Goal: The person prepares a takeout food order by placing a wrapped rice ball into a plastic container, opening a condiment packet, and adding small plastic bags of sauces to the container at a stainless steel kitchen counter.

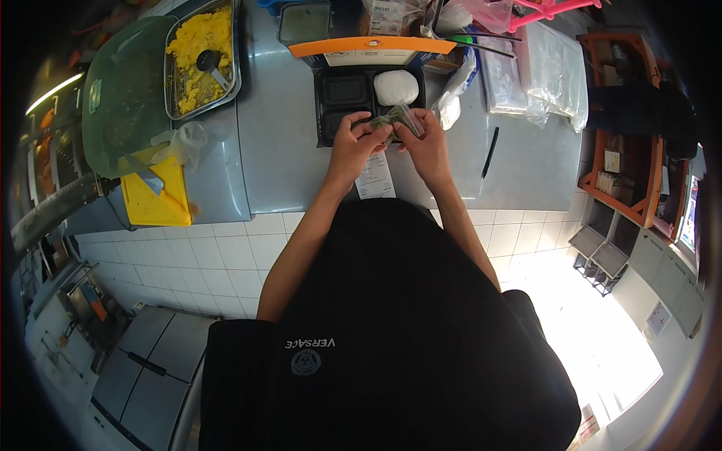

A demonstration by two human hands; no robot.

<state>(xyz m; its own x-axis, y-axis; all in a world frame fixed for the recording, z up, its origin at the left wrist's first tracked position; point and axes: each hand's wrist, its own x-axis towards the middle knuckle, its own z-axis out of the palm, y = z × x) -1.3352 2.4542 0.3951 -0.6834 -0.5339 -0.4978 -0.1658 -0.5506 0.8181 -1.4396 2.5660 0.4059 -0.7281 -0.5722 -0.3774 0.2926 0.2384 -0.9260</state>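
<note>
Between my left hand [359, 147] and my right hand [426, 142] is a small clear plastic bag [401, 119] with green bits inside; the fingers of both hands pinch it. The hands are just over the near edge of a black compartment tray [344, 89]. A white rounded packet [396, 87] sits in the tray's upper right compartment. Behind the tray stands an orange-edged cardboard flap [372, 46]. A printed paper slip [374, 177] lies on the steel counter under my wrists. What the near compartments hold is partly hidden by my hands.
At left are a metal tray [237, 84] of yellow food with a black scoop [210, 61], a green lid [127, 96], and a knife [149, 181] on a yellow cutting board [135, 206]. A black pen [491, 152] and stacked clear plastic bags [555, 73] lie at right.
</note>
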